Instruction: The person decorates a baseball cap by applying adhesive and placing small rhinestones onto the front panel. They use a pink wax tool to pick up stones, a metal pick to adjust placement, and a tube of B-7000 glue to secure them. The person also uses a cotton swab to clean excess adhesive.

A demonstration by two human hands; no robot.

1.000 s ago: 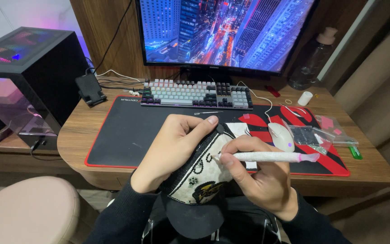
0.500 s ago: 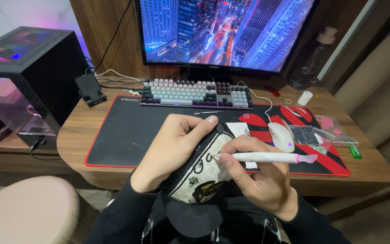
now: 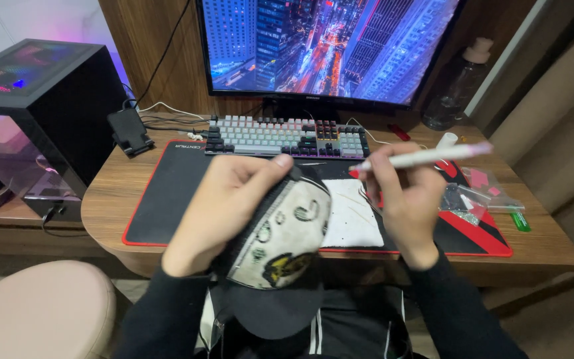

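My left hand (image 3: pixel 224 209) grips a black cap (image 3: pixel 279 249) from the left side, holding it up over my lap with its pale printed front panel facing me. My right hand (image 3: pixel 403 199) is raised above the desk pad to the right of the cap and holds a white pen with a pink end (image 3: pixel 426 156), lying almost level and pointing left. The pen tip is apart from the cap. A white cloth (image 3: pixel 353 213) lies on the pad beneath my right hand.
A black desk pad with red trim (image 3: pixel 167 206) covers the wooden desk (image 3: pixel 111 193). A keyboard (image 3: pixel 287 136) and monitor (image 3: pixel 327 46) stand behind. A computer case (image 3: pixel 34 113) sits left, a phone stand (image 3: pixel 129 131) beside it. Small plastic bags (image 3: pixel 473 196), a green lighter (image 3: pixel 521 221) and a bottle (image 3: pixel 456 86) are at right.
My right hand has lifted the pen up and away from the cap's front panel to the right. My left hand has raised and turned the cap slightly. The view has shifted closer.
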